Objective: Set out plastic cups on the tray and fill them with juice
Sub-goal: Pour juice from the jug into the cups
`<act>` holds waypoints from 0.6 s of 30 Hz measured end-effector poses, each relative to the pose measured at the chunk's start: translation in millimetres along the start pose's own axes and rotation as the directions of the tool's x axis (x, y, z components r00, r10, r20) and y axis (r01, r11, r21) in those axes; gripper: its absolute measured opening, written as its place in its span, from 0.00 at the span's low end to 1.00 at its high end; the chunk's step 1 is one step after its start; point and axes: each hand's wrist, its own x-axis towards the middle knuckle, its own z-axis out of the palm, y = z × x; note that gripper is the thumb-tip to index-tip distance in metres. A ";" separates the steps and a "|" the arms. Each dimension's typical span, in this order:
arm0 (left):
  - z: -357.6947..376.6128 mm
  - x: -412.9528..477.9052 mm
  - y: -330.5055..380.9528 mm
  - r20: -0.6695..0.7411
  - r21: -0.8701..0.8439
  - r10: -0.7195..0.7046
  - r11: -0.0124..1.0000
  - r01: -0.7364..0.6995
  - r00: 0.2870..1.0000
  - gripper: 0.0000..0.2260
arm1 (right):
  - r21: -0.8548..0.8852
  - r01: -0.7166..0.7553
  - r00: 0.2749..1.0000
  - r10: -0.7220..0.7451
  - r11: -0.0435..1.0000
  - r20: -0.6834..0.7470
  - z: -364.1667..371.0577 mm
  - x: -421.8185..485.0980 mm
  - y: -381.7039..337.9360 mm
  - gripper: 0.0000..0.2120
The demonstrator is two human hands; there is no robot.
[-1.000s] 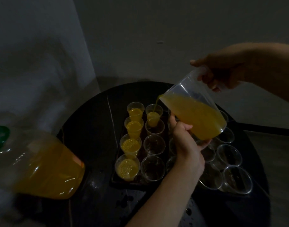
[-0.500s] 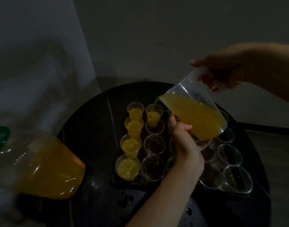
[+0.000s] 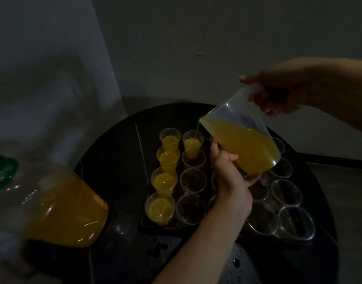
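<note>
A clear plastic jug of orange juice is tilted to the left above a dark tray. A thin stream runs from its spout into the far cup of the second column, which is partly full. My right hand grips the jug's handle at the upper right. My left hand holds the jug's base from below. Several cups in the left column, such as this full cup, hold juice. The empty cups nearer in the second column are clear.
More empty cups stand to the right, partly hidden behind my left arm. A large juice bottle with a green cap looms blurred at the near left. Everything rests on a round black table by a grey wall.
The juice level in the far second-column cup has risen a little. Both hands and the jug have stayed almost where they were.
</note>
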 end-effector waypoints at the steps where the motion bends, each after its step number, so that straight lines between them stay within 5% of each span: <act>1: -0.1 0.0 1.2 -0.001 0.002 0.003 1.000 -0.003 1.000 0.29 | 0.002 0.001 1.000 -0.001 1.000 -0.010 0.2 -0.9 1.3 0.23; 18: -3.7 -38.7 7.1 -0.013 0.110 0.100 0.989 -0.098 0.995 0.29 | 0.200 0.103 0.990 -0.082 0.974 -0.111 16.9 -56.8 31.6 0.13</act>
